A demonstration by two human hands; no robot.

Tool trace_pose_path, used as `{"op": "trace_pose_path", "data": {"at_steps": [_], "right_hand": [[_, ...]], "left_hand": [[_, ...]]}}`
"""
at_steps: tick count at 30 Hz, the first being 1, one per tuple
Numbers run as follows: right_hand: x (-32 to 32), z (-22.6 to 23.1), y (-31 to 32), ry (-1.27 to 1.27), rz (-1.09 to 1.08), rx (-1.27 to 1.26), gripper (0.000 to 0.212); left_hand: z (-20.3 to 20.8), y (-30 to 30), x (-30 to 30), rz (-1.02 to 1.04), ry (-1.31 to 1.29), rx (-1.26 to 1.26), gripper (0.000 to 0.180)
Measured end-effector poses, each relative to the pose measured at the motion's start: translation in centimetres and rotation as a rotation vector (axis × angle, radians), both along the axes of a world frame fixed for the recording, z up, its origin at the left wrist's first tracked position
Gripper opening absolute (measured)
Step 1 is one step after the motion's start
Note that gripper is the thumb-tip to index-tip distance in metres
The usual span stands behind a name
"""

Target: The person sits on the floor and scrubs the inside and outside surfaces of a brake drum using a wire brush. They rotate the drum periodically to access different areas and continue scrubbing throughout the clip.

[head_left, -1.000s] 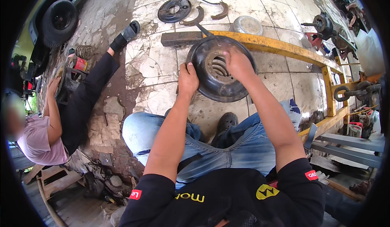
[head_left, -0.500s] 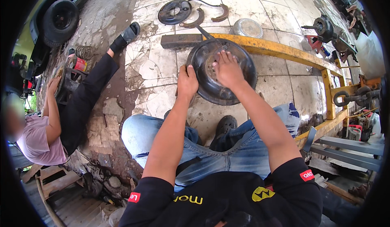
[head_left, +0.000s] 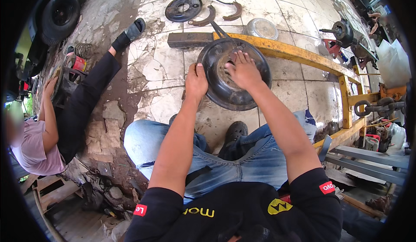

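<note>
A black, dished brake backing plate [head_left: 249, 97] is tilted up in front of me and rests against a yellow steel beam. Its left rim is gripped by my left hand [head_left: 196, 82], with the thumb along the near face and the fingers hidden behind. My right hand [head_left: 246, 72] lies on the plate's face, fingers stretched out and apart beside the centre hole. A dark cable [head_left: 219, 30] runs from the plate's top over the beam. On the tiles beyond are a second backing plate [head_left: 177, 14] and two curved brake shoes [head_left: 233, 14] [head_left: 203, 22].
The yellow steel beam [head_left: 290, 55] crosses to a frame with a chain [head_left: 381, 108] at the right. Behind it sits a round metal drum [head_left: 261, 29]. At far right stands a hub assembly [head_left: 342, 33]. Another person [head_left: 41, 138] sits at left, near a coil spring [head_left: 83, 50] and a tyre [head_left: 60, 17].
My right hand has shifted slightly on the plate's face, its fingers more spread near the centre hole. My left hand keeps its hold on the rim. The whole view has shifted a little.
</note>
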State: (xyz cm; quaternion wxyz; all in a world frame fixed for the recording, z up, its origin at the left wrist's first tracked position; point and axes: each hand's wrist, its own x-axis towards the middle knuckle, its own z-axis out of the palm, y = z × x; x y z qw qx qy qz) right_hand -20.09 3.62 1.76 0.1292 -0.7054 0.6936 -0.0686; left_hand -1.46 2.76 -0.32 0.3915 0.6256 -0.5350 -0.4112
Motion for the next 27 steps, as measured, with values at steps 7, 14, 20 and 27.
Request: {"op": "trace_pose_path", "data": {"at_steps": [7,14,20,27], "right_hand": [[1.6,-0.3,0.2,0.030,0.099,-0.079,0.068],[0.8,1.3,5.0,-0.094,0.470,0.038,0.065],[2.1,0.3,2.0,-0.077,0.325,-0.056,0.063],[-2.3,1.7,7.8,0.005,0.523,0.108,0.070]], "left_hand": [[-0.8,-0.5,0.0,0.021,0.009,-0.015,0.049],[-0.8,-0.3,0.5,0.026,-0.018,-0.005,0.049],[0.3,-0.4,-0.1,0.014,0.015,0.016,0.050],[-1.2,-0.8,0.3,0.035,0.056,0.000,0.050]]}}
